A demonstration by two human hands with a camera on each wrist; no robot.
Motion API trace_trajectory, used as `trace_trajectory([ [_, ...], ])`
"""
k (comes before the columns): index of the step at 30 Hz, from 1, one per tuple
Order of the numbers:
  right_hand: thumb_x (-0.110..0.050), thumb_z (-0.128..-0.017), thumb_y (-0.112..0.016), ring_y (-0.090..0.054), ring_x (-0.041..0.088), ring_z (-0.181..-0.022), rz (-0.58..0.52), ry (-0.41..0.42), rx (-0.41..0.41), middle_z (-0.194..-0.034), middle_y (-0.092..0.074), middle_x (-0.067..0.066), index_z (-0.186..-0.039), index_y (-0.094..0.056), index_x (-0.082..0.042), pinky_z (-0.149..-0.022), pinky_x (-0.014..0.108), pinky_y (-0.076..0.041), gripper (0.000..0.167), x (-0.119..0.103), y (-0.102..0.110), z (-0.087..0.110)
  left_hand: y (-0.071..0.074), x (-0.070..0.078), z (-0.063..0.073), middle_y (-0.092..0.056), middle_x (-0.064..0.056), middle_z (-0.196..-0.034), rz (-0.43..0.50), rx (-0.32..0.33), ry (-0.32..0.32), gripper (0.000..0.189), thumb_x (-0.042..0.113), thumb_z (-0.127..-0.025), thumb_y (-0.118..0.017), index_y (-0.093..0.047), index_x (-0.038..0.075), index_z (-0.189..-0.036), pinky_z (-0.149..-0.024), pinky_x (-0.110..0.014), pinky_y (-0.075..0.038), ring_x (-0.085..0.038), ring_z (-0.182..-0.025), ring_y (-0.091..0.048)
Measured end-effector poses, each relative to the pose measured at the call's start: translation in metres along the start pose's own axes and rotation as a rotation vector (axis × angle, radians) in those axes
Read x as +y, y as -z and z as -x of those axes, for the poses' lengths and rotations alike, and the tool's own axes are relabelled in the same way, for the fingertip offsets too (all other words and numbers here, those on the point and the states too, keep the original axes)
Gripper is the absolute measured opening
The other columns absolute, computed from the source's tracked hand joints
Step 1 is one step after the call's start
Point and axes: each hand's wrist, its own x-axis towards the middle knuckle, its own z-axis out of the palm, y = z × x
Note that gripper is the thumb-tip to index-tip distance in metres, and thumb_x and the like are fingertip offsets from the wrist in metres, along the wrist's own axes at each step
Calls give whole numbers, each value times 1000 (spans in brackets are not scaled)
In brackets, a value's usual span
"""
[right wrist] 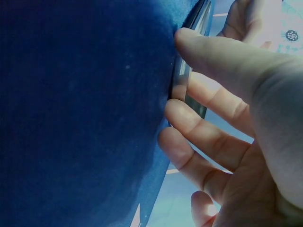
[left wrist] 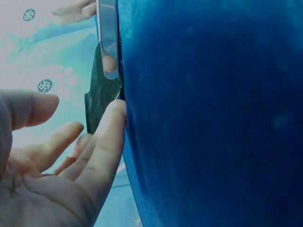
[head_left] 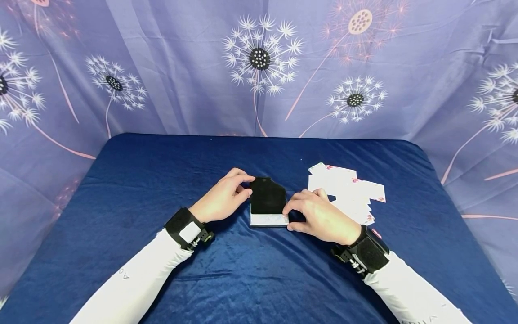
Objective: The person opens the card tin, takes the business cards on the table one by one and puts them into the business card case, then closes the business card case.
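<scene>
A flat silver card case [head_left: 265, 220] with a black flap [head_left: 267, 198] lies on the blue cloth between the hands. The flap covers most of its top, and a pale shiny strip shows along the near side. My left hand [head_left: 224, 198] is at the case's left edge, fingertips touching near the flap's far corner; its thumb stands apart in the left wrist view. With thumb and forefinger, my right hand [head_left: 317, 213] holds the near right corner. In the right wrist view, its other fingers lie along the metal side [right wrist: 180, 87]. The inside of the case is hidden.
Several white cards [head_left: 344, 184] with small pink floral prints lie in a loose, overlapping spread beyond the right hand. A dark blue cloth [head_left: 162, 175] covers the table. A purple dandelion-print curtain [head_left: 182, 67] hangs behind its far edge and along both sides.
</scene>
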Motion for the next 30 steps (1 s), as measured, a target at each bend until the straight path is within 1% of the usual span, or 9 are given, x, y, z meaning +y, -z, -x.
trace_trajectory([
  [6, -29, -84, -93, -59, 17, -98, -2, -3, -3, -104, -69, -7, -104, -76, -23, -80, 41, -31, 27, 0, 1, 0, 3, 5, 2, -58, -10, -143, -44, -48, 16, 42, 17, -111, -59, -58, 1, -149, -91, -37, -57, -18, -108, -68],
  [10, -29, -84, -93, -59, 16, -98, 3, 0, -3, -104, -70, -7, -105, -76, -22, -80, 41, -31, 27, 0, 0, 0, 3, 6, 4, -61, -11, -139, -54, -72, 18, 44, 20, -109, -63, -58, 3, -150, -87, -36, -56, -17, -107, -67],
  [14, -29, -85, -93, -59, 16, -98, 2, -4, -6, -104, -69, -7, -105, -76, -22, -80, 41, -31, 28, 0, 0, 0, 3, 5, 5, -61, -12, -139, -73, -103, 2, 49, 22, -106, -68, -57, 3, -150, -88, -37, -56, -21, -110, -67],
  [17, -30, -85, -93, -59, 16, -99, 0, -8, -9, -104, -69, -7, -106, -76, -22, -80, 41, -31, 28, 0, 0, 0, 4, 6, 5, -57, -12, -147, -93, -135, 5, 55, 26, -104, -71, -55, 4, -152, -93, -40, -55, -24, -121, -64],
  [19, -30, -85, -93, -59, 16, -99, -1, -8, -8, -105, -69, -7, -107, -76, -21, -80, 41, -31, 28, 1, 0, 0, 4, 6, 5, -54, -11, -151, -116, -158, 14, 62, 31, -103, -74, -52, 5, -155, -100, -43, -53, -26, -129, -59],
  [22, -29, -84, -93, -59, 17, -98, 0, -3, -2, -105, -69, -6, -107, -77, -21, -80, 41, -31, 29, 0, 0, 0, 3, 6, 5, -49, -10, -158, -157, -192, 25, 74, 37, -99, -77, -47, 6, -159, -112, -48, -44, -28, -143, -48],
  [24, -29, -84, -93, -60, 17, -98, -1, 1, 1, -104, -70, -6, -106, -77, -21, -79, 41, -31, 28, 0, 0, 0, 2, 6, 5, -47, -10, -160, -196, -205, 22, 81, 41, -95, -80, -46, 7, -160, -117, -51, -38, -29, -148, -42],
  [26, -28, -84, -93, -60, 17, -97, 0, 3, 3, -104, -69, -6, -106, -76, -21, -79, 41, -31, 28, 0, 0, 0, 1, 6, 5, -44, -10, -162, -235, -213, 15, 86, 44, -92, -83, -45, 7, -161, -119, -55, -34, -30, -150, -37],
  [30, -29, -84, -93, -60, 17, -98, 3, -1, -1, -105, -69, -7, -105, -76, -21, -80, 42, -31, 28, 0, 0, 0, 0, 7, 6, -40, -9, -166, -303, -222, -4, 91, 50, -90, -84, -46, 7, -161, -119, -59, -32, -32, -152, -34],
])
